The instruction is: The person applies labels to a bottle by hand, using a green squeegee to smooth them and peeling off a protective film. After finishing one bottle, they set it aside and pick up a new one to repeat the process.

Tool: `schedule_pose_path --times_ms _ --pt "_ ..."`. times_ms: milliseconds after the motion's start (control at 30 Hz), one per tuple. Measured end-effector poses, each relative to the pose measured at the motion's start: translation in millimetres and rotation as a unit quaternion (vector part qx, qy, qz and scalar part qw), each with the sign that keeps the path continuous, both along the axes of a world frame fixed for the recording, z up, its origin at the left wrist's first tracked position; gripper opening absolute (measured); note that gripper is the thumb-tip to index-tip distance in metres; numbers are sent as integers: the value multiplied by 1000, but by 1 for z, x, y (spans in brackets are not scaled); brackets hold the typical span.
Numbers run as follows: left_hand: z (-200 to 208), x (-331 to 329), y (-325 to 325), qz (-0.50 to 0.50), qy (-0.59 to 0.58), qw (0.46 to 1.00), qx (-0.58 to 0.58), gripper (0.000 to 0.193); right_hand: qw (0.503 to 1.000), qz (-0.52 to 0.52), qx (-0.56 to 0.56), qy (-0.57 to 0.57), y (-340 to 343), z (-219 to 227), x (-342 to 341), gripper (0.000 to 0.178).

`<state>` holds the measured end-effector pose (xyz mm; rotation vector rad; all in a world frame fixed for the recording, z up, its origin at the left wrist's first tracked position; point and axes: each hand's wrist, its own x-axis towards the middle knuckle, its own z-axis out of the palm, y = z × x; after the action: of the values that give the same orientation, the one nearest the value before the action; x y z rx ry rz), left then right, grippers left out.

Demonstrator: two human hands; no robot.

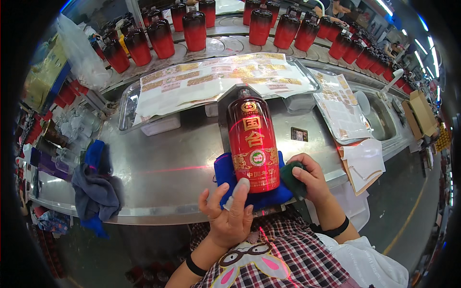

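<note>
A red bottle (253,144) with a dark neck and gold decoration lies with its neck pointing away from me, its base on a blue cloth (223,170). Behind it rises a dark metal holder (223,115). My left hand (229,218) has its fingers apart and holds nothing; one fingertip wears a pale cover and reaches the bottle's lower left edge. To the right of the base, my right hand (312,180) grips a dark green pad (294,180), whose material I cannot make out.
Sticker sheets (206,81) lie on a metal tray (128,108) across the bench (163,185). More sheets (343,108) and papers (363,165) are at right. A grey cloth (93,189) hangs over the left front edge. Bottles (196,31) stand along the conveyor (223,45).
</note>
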<state>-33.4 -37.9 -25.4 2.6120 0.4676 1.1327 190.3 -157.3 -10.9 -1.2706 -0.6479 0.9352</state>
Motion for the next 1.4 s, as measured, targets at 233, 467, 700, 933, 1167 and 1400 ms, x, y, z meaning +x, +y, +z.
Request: schedule_pose_path --times_ms 233,467,700,933,1167,1400 --pt "17 4 -2 2 -12 998 58 53 1000 -4 -4 -4 -2 0 -1 17" --pt "11 7 -1 20 38 999 -9 56 1000 1 -28 -3 -1 3 -4 23" --pt "17 6 1 15 -4 1000 23 50 1000 -2 -25 -8 1 1 0 23" --pt "17 12 14 48 -21 999 -11 59 1000 -1 -17 5 0 1 1 18" --pt "41 22 29 37 9 989 143 56 992 -35 39 114 -2 25 -4 21" --pt "37 25 22 19 37 999 -6 68 998 -18 31 -44 28 50 -21 24"
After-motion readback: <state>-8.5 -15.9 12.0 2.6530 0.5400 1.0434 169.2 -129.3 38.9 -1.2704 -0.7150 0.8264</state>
